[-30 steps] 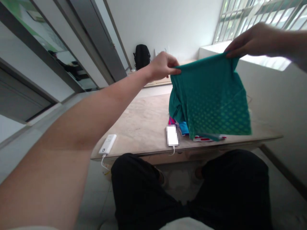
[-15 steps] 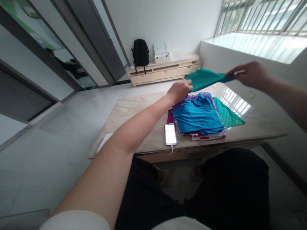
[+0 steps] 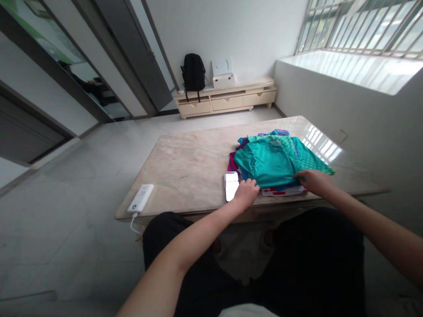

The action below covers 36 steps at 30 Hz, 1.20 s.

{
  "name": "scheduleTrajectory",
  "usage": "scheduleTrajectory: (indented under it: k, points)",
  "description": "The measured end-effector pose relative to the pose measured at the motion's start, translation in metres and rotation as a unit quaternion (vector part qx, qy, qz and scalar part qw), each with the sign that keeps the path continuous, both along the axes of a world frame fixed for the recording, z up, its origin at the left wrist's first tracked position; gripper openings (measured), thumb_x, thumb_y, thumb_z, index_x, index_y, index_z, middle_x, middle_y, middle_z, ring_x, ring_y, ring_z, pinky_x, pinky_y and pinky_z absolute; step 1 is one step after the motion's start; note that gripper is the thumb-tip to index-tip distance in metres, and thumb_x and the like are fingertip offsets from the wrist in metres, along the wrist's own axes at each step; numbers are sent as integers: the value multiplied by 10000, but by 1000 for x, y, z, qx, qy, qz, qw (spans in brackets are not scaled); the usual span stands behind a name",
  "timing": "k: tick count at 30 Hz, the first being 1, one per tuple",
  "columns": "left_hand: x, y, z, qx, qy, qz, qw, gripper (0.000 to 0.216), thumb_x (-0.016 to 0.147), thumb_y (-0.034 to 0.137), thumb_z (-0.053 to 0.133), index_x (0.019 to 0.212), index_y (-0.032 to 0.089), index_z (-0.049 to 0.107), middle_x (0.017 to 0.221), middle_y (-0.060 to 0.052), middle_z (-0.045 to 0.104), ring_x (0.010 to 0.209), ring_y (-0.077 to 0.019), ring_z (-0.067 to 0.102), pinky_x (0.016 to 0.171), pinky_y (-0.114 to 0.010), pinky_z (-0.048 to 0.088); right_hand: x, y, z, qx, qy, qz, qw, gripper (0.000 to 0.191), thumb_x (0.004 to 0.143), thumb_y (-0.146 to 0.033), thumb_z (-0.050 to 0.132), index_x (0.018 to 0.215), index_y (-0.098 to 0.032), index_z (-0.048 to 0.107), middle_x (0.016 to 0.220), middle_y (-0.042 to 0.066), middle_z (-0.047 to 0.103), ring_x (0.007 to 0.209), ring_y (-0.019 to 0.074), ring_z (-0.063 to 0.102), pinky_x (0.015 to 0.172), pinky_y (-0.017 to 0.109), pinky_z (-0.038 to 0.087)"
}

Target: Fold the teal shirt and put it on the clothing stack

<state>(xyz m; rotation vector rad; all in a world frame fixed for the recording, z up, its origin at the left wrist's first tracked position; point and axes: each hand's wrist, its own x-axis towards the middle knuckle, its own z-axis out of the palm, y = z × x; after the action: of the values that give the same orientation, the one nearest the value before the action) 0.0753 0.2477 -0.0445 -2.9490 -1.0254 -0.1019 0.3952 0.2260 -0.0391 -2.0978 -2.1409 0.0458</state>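
A teal garment (image 3: pixel 272 163) lies spread over the pile of clothes on the table. My left hand (image 3: pixel 247 193) pinches its near left corner beside the phone. The near right corner is between the fingers of my right hand (image 3: pixel 313 181). Beneath it, red-and-white cloth (image 3: pixel 284 191) sticks out at the front, and striped red and purple cloth (image 3: pixel 231 163) shows on the left. A green patterned part (image 3: pixel 312 156) spreads out to the right; whether it belongs to the teal garment I cannot tell.
A white phone (image 3: pixel 231 187) lies by my left hand, near the front edge of the marble table (image 3: pixel 185 163). A white power bank (image 3: pixel 141 198) with a cable sits at the left corner. Beyond stands a low cabinet (image 3: pixel 228 103) with a black backpack (image 3: pixel 193 72) and a white box (image 3: pixel 223 72).
Both hands have come down and toward me with the teal garment, which was held up in the air and now lies flat over the blue cloth on the pile.
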Motion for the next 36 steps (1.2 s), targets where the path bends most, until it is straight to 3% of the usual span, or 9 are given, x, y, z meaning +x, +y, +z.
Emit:
scheduleTrajectory:
  k: [4,7,10,13,18,22,25,29,36]
  points:
    - [-23,-38,2,-28,-32,-9,999,201,1017,286,557,1053,161,710,1105,-146,665,1081,-281,600,839,-393,482,-23,9,14,39,1,4,999,404,950,-304,453,1160,-264,796,1256,79,730,993,324,724,771,415,583]
    - [-67,-52,-4,-50,-54,13,997,233,1039,330,534,1044,200,727,1090,-100,693,1078,-236,618,907,-364,478,-53,14,8,57,20,46,997,438,1017,-425,448,1353,-289,694,1474,62,591,1233,310,638,958,409,567]
    - [-137,-37,-8,-52,-71,113,990,248,1035,310,526,1088,192,738,1131,-114,711,1093,-253,626,951,-391,486,-76,18,-10,33,4,92,995,780,927,-634,590,1604,-291,410,1681,111,304,1484,404,382,1141,556,433]
    - [-218,-8,-5,-40,-90,228,969,254,1004,305,546,1093,172,742,1150,-141,721,1105,-291,630,1003,-434,489,-82,18,-32,-20,-49,139,989,1186,741,-694,771,1678,-303,159,1730,147,86,1552,491,154,1159,724,285]
    - [-310,7,-7,-34,-138,341,929,341,1002,321,443,1028,148,736,1086,-163,746,1054,-316,668,985,-447,518,-69,22,-46,-50,-84,165,981,1255,680,-633,813,1677,-324,117,1732,145,49,1557,497,111,1138,753,262]
    - [-321,2,-23,-51,-173,362,914,401,1013,376,388,1021,165,729,1085,-160,746,1074,-314,661,1001,-436,508,-56,35,-39,-64,-102,182,976,1097,759,-495,752,1672,-339,164,1729,106,150,1547,457,209,1138,679,342]
    - [-316,6,-31,-91,-189,343,916,325,966,393,470,930,211,738,1051,-117,764,1089,-302,660,1030,-409,485,-52,46,-33,-36,-118,192,974,1127,721,-425,768,1673,-310,176,1699,132,246,1490,444,332,1120,596,407]
    - [-314,17,-33,-130,-227,362,895,344,957,411,462,893,212,736,978,-106,788,926,-276,719,890,-372,541,-65,53,-29,10,-129,170,977,1024,749,-333,720,1658,-268,253,1568,157,443,1325,398,505,963,478,534]
    - [-315,22,-28,-181,-303,375,857,398,937,512,487,917,204,738,885,-74,813,829,-255,763,762,-324,571,-80,57,-43,90,-105,116,984,663,836,-125,532,1497,-176,520,1453,138,568,1251,330,562,1023,423,495]
